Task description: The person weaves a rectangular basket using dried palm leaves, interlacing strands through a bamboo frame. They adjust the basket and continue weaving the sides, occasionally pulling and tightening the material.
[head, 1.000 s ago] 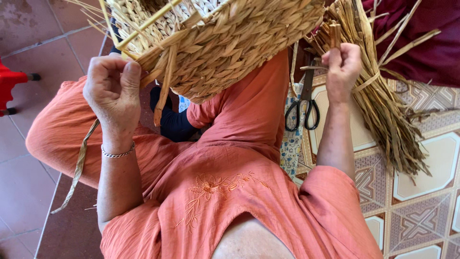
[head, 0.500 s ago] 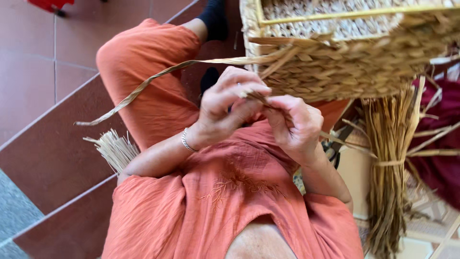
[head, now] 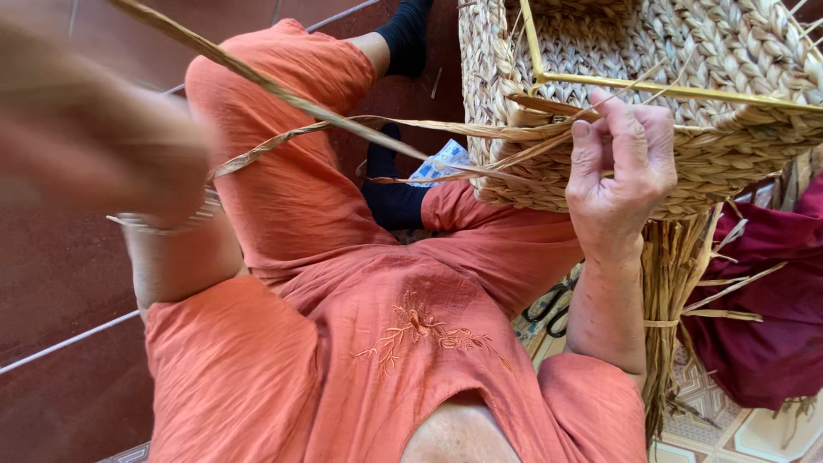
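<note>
Across my lap, at the far right of the view, sits the woven straw basket with its yellow wire frame (head: 686, 77), tipped so that its rim faces me and its braided wall rests against my knee, seemingly so the edge stays within reach. My right hand (head: 619, 167) lies against that wall just below the wire, fingers curled and pressed together around a few thin dry straw strands (head: 549, 141), thumb upright against them; I judge this grip pins the weave in place while the loose end is drawn. From the rim a long flat dried reed strip (head: 283, 94) runs out to the near left, taut and rising, towards my left hand (head: 103, 146), which is a blur close to the camera; I cannot tell how its fingers are set, though the strip leads straight to it, and a thin metal bracelet (head: 171, 225) shows at the wrist. Below the basket a tied bundle of dried straw stalks (head: 673, 291) stands upright beside my right forearm, handy as stock. A pair of black-handled scissors (head: 553, 310) lies on the patterned tiled floor (head: 754, 433) just under my elbow, and a dark red cloth (head: 763, 326) is heaped at the right.
</note>
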A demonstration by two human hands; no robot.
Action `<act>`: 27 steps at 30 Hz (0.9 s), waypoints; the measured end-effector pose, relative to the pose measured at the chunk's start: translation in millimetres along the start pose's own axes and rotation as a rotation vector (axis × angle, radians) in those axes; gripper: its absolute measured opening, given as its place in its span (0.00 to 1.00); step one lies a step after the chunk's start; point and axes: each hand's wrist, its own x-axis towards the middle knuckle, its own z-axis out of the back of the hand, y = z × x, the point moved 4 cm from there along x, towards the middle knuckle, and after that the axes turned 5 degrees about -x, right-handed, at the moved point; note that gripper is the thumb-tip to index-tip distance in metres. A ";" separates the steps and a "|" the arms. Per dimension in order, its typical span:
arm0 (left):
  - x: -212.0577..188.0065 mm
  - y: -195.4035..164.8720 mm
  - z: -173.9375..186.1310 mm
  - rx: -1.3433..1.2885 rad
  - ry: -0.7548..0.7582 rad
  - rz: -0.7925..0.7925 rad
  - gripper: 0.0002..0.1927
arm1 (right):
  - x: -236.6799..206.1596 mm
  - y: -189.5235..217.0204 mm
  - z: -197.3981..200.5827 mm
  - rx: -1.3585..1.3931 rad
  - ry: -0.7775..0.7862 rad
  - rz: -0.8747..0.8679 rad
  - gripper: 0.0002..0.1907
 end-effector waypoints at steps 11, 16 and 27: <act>-31.2 -128.5 -170.8 -0.558 0.443 -0.248 0.14 | 0.5 15.5 9.0 -0.081 -0.034 0.239 0.09; -45.1 -128.7 -186.5 -0.482 0.504 -0.266 0.15 | -2.6 11.8 10.9 -0.069 -0.010 0.266 0.07; -71.8 -125.5 -148.7 -0.404 0.531 -0.261 0.26 | 6.5 -25.4 -7.9 0.052 -0.061 0.007 0.16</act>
